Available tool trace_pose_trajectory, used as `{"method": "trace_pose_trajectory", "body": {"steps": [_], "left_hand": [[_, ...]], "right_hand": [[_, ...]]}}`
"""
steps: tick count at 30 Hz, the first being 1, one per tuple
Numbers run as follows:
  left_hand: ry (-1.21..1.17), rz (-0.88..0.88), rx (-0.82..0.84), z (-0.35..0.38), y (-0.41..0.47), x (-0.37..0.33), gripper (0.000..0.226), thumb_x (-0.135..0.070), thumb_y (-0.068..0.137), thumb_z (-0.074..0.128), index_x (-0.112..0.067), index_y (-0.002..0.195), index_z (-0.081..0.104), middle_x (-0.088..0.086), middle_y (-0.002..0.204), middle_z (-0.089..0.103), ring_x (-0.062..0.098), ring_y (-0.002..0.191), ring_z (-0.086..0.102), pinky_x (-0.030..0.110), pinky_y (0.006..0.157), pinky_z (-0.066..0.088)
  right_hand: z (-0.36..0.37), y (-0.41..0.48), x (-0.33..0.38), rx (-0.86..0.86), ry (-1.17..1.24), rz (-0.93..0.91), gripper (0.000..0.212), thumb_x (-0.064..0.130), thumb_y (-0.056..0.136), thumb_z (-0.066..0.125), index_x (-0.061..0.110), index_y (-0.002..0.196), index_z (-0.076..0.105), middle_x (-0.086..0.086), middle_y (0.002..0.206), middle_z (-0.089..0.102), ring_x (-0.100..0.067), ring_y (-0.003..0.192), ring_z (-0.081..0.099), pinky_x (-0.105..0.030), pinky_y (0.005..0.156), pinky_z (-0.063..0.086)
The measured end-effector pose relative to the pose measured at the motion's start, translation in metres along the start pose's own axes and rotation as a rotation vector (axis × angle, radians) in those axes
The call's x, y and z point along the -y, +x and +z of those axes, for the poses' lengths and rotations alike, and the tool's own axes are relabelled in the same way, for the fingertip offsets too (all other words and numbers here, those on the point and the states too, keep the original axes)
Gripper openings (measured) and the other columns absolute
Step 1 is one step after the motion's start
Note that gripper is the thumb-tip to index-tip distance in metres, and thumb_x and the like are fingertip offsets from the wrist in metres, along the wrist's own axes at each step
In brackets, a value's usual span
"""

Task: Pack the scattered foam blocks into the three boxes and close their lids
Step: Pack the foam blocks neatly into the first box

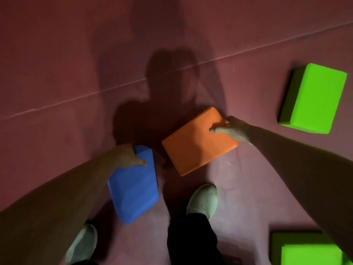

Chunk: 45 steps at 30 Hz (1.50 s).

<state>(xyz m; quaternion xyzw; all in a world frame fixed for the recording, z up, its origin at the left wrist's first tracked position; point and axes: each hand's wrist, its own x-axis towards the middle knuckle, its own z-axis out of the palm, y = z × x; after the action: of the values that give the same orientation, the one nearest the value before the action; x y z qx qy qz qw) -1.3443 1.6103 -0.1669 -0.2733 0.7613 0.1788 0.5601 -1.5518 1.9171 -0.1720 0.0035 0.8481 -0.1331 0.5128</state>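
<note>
Gathering is in hand: the blue block (135, 186) is gripped by the left hand (129, 157) and the orange block (196, 144), beside it near the floor (57, 73), is pinched at its edge by the right hand (232, 129), so both must next be carried to boxes not in view.

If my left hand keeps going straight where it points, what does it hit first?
Probably the orange block your right hand grips. Your left hand, holding the blue block, aims at it, though height is unclear.

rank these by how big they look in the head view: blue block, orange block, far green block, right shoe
1. far green block, blue block, orange block: roughly alike; blue seems nearer the camera, so unranked.
2. right shoe: clearly smallest.
</note>
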Motion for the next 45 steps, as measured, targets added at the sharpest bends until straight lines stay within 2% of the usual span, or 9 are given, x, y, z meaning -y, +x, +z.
{"method": "trace_pose_trajectory", "body": {"steps": [5,10,14,19,24,31,38,43,45], "left_hand": [[0.001,0.085,-0.15,-0.027,-0.072,-0.006,0.102,-0.06,0.077,0.072,-0.003,0.15,0.029,0.017,0.153,0.038,0.031,0.138,0.041,0.036,0.11,0.033],[0.02,0.234,-0.279,-0.063,-0.148,-0.01,0.098,-0.061,0.071,0.073,-0.005,0.143,0.036,0.017,0.144,0.047,0.032,0.129,0.05,0.038,0.103,0.043],[0.028,0.344,-0.34,-0.081,-0.21,-0.002,0.098,-0.059,0.072,0.075,-0.008,0.145,0.033,0.014,0.143,0.05,0.031,0.13,0.05,0.036,0.103,0.039],[-0.071,0.49,-0.398,-0.063,-0.298,0.009,0.096,-0.052,0.064,0.085,-0.007,0.134,0.037,0.015,0.133,0.057,0.031,0.12,0.057,0.036,0.095,0.044],[-0.097,0.656,-0.424,-0.01,-0.362,0.008,0.092,-0.054,0.055,0.088,-0.012,0.126,0.047,0.01,0.125,0.059,0.031,0.117,0.057,0.039,0.098,0.046],[0.05,0.896,-0.34,0.106,-0.463,-0.019,0.094,-0.053,0.06,0.087,-0.015,0.135,0.044,0.009,0.131,0.056,0.027,0.123,0.052,0.033,0.099,0.041],[0.239,1.056,-0.18,0.238,-0.557,-0.047,0.09,-0.055,0.064,0.083,-0.023,0.135,0.038,0.004,0.125,0.061,0.029,0.114,0.058,0.036,0.088,0.048],[0.362,1.158,-0.06,0.33,-0.601,-0.066,0.104,-0.072,0.053,0.073,-0.024,0.136,0.035,-0.001,0.128,0.057,0.023,0.114,0.058,0.042,0.094,0.05],[0.417,1.178,-0.031,0.363,-0.606,-0.071,0.101,-0.065,0.06,0.077,-0.021,0.138,0.033,0.001,0.132,0.054,0.023,0.117,0.055,0.042,0.097,0.048]], "right_hand": [[-0.011,-0.097,-0.007,-0.1,0.152,0.078,0.083,0.058,0.067,0.078,0.014,0.128,0.044,-0.008,0.117,0.052,-0.029,0.104,0.052,-0.035,0.082,0.045],[-0.008,-0.209,-0.011,-0.308,0.411,0.121,0.084,0.057,0.071,0.078,0.007,0.129,0.045,-0.01,0.119,0.055,-0.025,0.1,0.053,-0.032,0.078,0.042],[0.02,-0.305,-0.012,-0.4,0.607,0.205,0.079,0.063,0.06,0.08,0.011,0.11,0.049,-0.009,0.107,0.062,-0.026,0.093,0.06,-0.036,0.07,0.048],[0.097,-0.432,-0.008,-0.628,0.905,0.319,0.075,0.054,0.061,0.086,0.014,0.113,0.048,-0.005,0.105,0.06,-0.025,0.096,0.059,-0.042,0.082,0.051],[0.168,-0.539,-0.019,-0.829,1.128,0.437,0.079,0.055,0.055,0.09,0.013,0.109,0.05,-0.001,0.099,0.063,-0.02,0.088,0.061,-0.039,0.073,0.049],[0.272,-0.693,-0.069,-1.005,1.361,0.627,0.081,0.062,0.056,0.084,0.015,0.113,0.052,0.003,0.096,0.064,-0.012,0.081,0.065,-0.031,0.062,0.049],[0.382,-0.802,-0.128,-1.163,1.462,0.864,0.071,0.055,0.066,0.082,0.019,0.119,0.051,0.005,0.1,0.064,-0.014,0.085,0.062,-0.031,0.069,0.043],[0.444,-0.841,-0.171,-1.124,1.556,0.954,0.07,0.048,0.074,0.08,0.015,0.126,0.048,-0.001,0.105,0.059,-0.018,0.085,0.055,-0.029,0.063,0.037],[0.466,-0.842,-0.184,-1.09,1.611,0.973,0.071,0.046,0.074,0.08,0.012,0.124,0.045,-0.003,0.107,0.058,-0.022,0.088,0.054,-0.032,0.07,0.038]]}}
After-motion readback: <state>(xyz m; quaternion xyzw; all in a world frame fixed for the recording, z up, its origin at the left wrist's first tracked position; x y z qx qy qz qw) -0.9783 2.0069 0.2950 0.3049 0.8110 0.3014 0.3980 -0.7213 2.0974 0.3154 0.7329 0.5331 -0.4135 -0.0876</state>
